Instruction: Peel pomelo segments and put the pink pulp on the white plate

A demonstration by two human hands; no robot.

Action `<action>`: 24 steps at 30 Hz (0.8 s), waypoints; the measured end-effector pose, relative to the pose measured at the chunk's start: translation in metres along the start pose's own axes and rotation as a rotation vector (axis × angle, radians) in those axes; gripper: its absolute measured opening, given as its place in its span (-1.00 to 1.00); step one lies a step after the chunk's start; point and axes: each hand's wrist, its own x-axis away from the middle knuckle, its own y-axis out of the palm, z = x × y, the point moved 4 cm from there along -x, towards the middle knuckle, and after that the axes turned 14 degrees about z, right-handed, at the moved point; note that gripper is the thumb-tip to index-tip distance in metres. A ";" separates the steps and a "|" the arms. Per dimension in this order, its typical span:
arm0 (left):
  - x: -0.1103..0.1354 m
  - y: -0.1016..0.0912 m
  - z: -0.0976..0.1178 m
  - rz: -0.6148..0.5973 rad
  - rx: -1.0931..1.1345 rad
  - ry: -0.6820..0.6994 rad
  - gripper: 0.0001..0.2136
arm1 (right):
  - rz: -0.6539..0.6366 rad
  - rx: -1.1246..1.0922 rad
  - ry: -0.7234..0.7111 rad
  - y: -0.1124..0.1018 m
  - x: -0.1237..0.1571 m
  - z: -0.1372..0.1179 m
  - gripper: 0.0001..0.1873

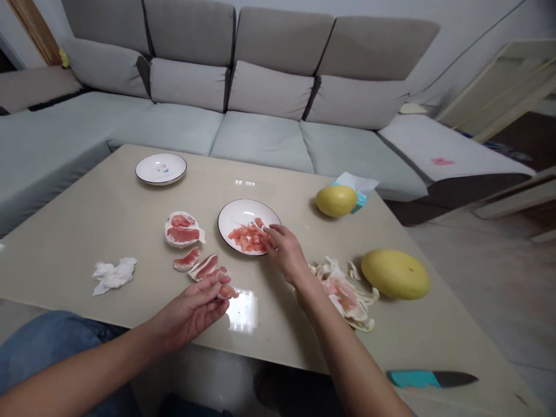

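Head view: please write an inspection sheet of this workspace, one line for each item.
Surface: glossy beige table, some glare.
Job's things: black-rimmed white plate holding pink pomelo pieces; peeled pink segments lying left of it.
Clutter: pale peel heap, crumpled white tissue, second white plate, two whole yellow pomelos, teal-handled knife at the near edge.
Hands: left hand holds one pink segment; right hand touches the pieces on the plate.
Cables: nothing seen.
Surroundings: grey sectional sofa behind the table.
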 end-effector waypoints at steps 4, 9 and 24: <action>0.005 0.002 0.005 -0.012 -0.060 0.012 -0.80 | 0.010 -0.029 -0.032 -0.020 0.034 -0.037 -0.74; 0.007 0.003 -0.001 -0.010 -0.283 0.093 -0.73 | -0.226 -0.325 0.076 -0.034 0.095 -0.090 -0.74; 0.006 0.005 -0.013 -0.053 -0.550 0.413 -0.68 | -0.160 -0.445 0.190 -0.033 0.114 -0.098 -0.84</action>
